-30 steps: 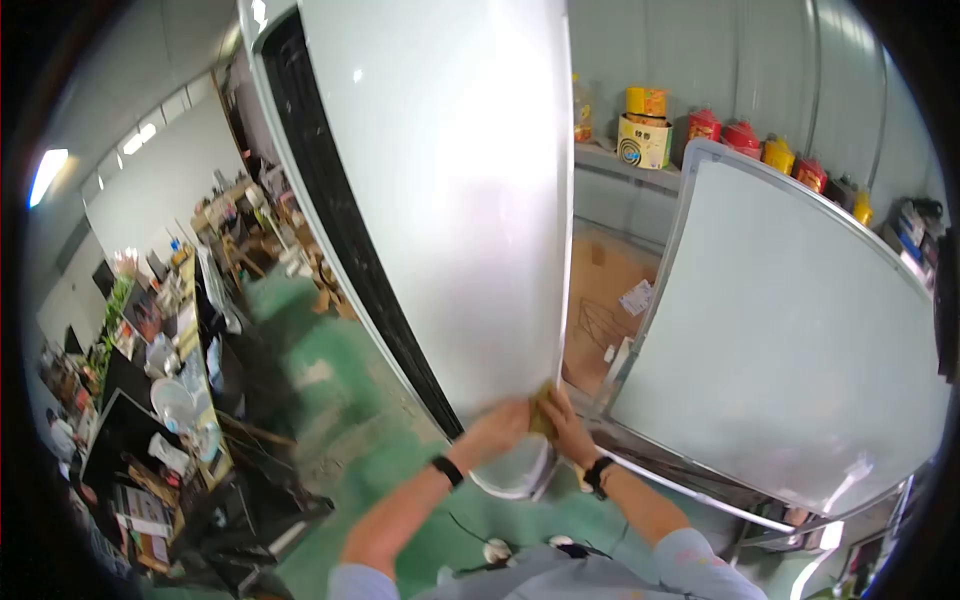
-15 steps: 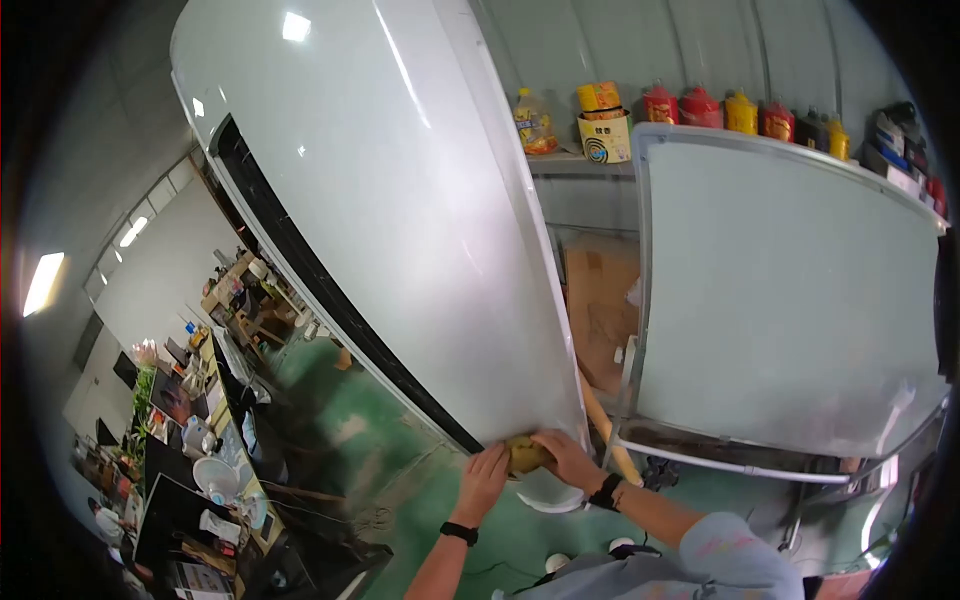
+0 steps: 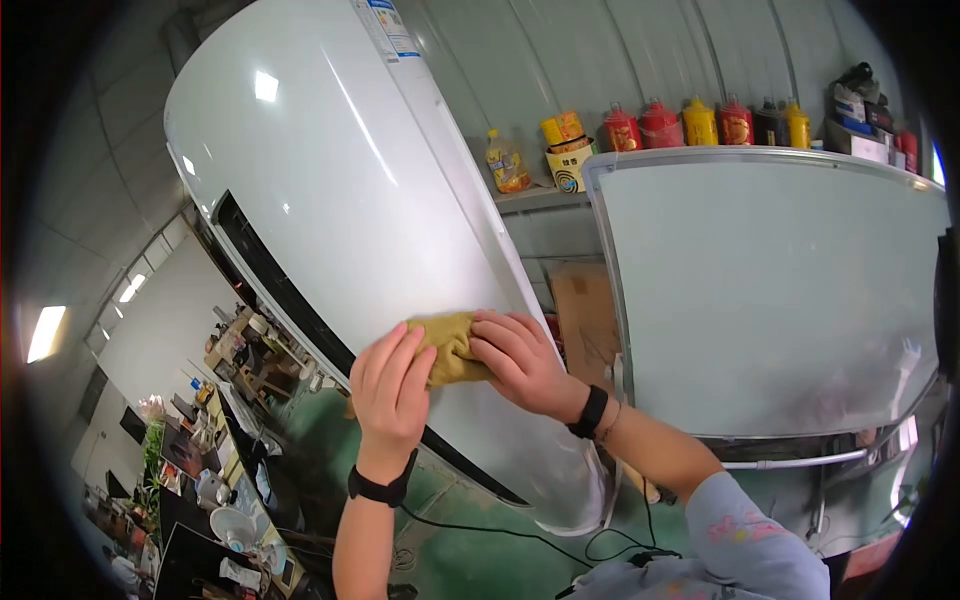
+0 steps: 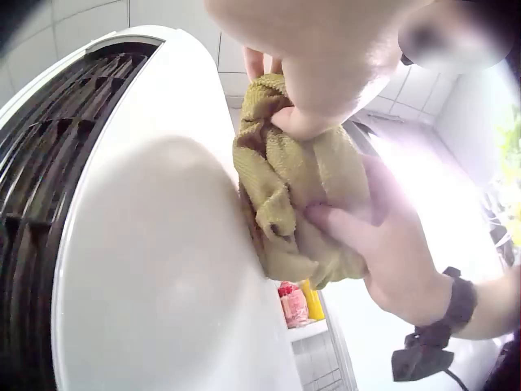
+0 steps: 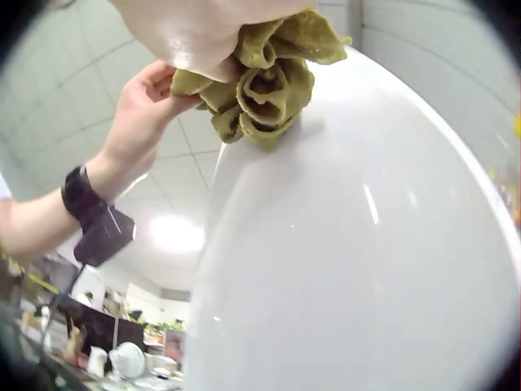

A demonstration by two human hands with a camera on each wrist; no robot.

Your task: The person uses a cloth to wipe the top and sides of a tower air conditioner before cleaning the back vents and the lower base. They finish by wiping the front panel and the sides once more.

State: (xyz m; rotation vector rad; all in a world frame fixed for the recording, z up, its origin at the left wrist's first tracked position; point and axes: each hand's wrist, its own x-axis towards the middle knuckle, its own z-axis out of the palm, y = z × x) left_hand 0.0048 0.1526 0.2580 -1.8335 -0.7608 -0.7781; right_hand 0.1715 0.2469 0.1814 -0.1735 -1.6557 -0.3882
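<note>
We've got the cloth bunched up against the curved white front of the unit, right about the middle of the head frame, a bit above the unit's lower end. It's an olive-yellow rag, crumpled into folds, and it sits between our two hands, so neither one has to reach for it.

Left hand comes up from the bottom of the frame, fingers fairly straight and lying on the cloth's left edge, pressing it onto the panel. Right hand comes in from the lower right, fingers curled over the cloth's right side and gripping the folds; the wrist views show the rag wadded under its fingertips. Both hands are about equally close, with the right one having more of the cloth.

The unit's long axis runs from upper left down to lower centre of the frame, with a dark grille along its left side. So the cloth has open white panel up and to the left of it.

Right of the hands stands a whiteboard, and a shelf of bottles runs along the top.
</note>
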